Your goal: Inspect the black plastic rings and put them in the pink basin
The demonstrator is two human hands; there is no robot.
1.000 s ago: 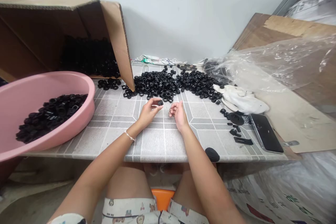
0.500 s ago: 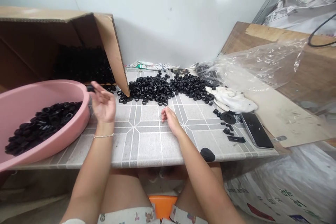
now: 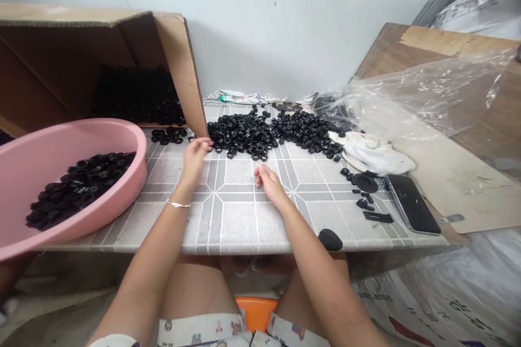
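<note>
A heap of small black plastic rings [image 3: 260, 130] lies at the back of the tiled tabletop [image 3: 236, 211]. My left hand [image 3: 194, 156] reaches to the heap's left edge, fingers stretched out and touching the nearest rings, holding nothing I can see. My right hand [image 3: 267, 180] rests on the tiles just in front of the heap, fingers loosely curled with nothing visible in them. A pink basin [image 3: 122, 135] at the left holds more black rings [image 3: 77, 181].
An open cardboard box [image 3: 175, 59] lying on its side at the back left holds more black parts. At the right lie a white cloth [image 3: 374, 154], a phone [image 3: 411, 203], loose black pieces [image 3: 366, 203], a clear plastic bag [image 3: 427, 97]. A black oval object [image 3: 329, 239] sits at the table's edge.
My left hand carried a black ring from the table's middle to the pink basin, then swung back right to the heap's left edge, now without it. My right hand stayed nearly still.
</note>
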